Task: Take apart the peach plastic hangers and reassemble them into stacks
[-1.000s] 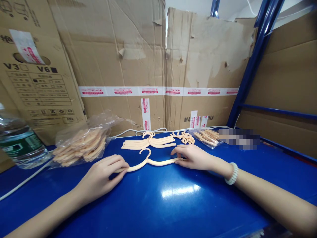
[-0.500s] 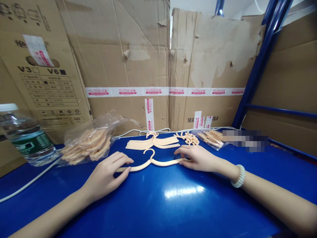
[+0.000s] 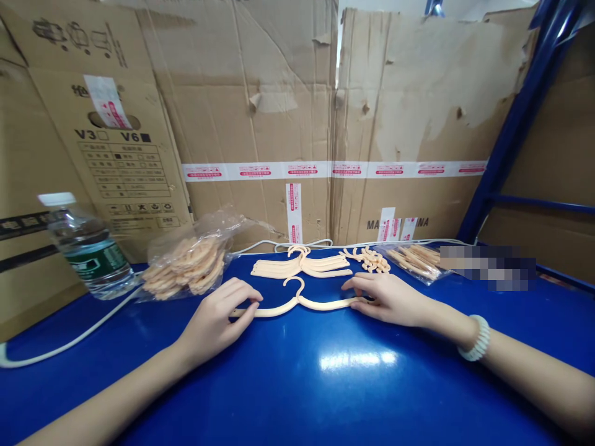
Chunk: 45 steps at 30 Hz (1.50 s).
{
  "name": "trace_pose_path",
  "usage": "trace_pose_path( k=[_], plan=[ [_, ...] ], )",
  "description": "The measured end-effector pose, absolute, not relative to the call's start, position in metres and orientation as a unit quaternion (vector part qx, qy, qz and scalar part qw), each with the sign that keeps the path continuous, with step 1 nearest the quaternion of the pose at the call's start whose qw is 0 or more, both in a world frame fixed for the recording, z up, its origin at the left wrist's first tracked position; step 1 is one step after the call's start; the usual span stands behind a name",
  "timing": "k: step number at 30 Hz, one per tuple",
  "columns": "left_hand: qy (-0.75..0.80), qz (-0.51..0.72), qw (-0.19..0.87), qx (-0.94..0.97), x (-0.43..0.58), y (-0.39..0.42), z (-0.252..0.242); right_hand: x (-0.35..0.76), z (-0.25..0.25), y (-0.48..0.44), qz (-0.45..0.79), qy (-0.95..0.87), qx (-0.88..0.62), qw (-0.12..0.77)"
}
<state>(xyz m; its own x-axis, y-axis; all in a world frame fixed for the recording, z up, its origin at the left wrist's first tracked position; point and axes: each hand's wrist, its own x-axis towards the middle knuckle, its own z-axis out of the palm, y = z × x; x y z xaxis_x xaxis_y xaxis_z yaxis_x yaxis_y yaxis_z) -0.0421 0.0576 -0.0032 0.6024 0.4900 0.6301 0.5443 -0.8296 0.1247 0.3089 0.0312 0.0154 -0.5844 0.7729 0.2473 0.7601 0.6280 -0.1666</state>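
A cream-coloured clothes hanger (image 3: pixel 328 305) lies on the blue tabletop (image 3: pixel 279 384), its hook pointing to the back. At its left end, my left hand (image 3: pixel 225 313) closes thumb and fingers around the arm. My right hand (image 3: pixel 388 298) grips the other end between thumb and fingers, hiding the tip. Just behind, a neat stack of similar hangers (image 3: pixel 279 267) lies flat with hooks together. Small loose hook pieces (image 3: pixel 372 260) are heaped to the right of that stack.
A clear bag of hanger parts (image 3: pixel 186 263) and a water bottle (image 3: pixel 100 260) stand at the left. Another bag of thin pieces (image 3: pixel 416 261) lies at the back right. Cardboard (image 3: pixel 260 124) walls the rear, with a white cable (image 3: pixel 83 334) on the table.
The camera has turned slightly left, so everything appears further right. My left fingertips have drawn closer together on the hanger's end; my right hand keeps its grip.
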Motion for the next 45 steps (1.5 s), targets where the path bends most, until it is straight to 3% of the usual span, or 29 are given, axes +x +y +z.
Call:
trace_pose_path(
  k=[15, 26, 33, 39, 45],
  plan=[
    [-0.322, -0.29, 0.092, -0.897, -0.04, 0.056, -0.002, 0.31, 0.013, 0.034, -0.005, -0.877, -0.45, 0.171],
    [-0.313, -0.308, 0.074, -0.895, -0.04, 0.056, -0.001, 0.341, 0.023, 0.052, -0.06, -0.817, -0.466, 0.334],
    [-0.296, -0.27, 0.032, -0.916, -0.039, 0.053, 0.0, 0.346, 0.025, 0.053, -0.023, -0.853, -0.445, 0.273],
    [-0.289, -0.274, 0.038, -0.916, -0.04, 0.058, -0.003, 0.339, 0.022, 0.05, 0.134, -0.891, -0.406, 0.157],
    [-0.291, -0.27, 0.035, -0.917, -0.042, 0.06, -0.006, 0.335, 0.02, 0.048, 0.152, -0.876, -0.433, 0.149]
  ],
)
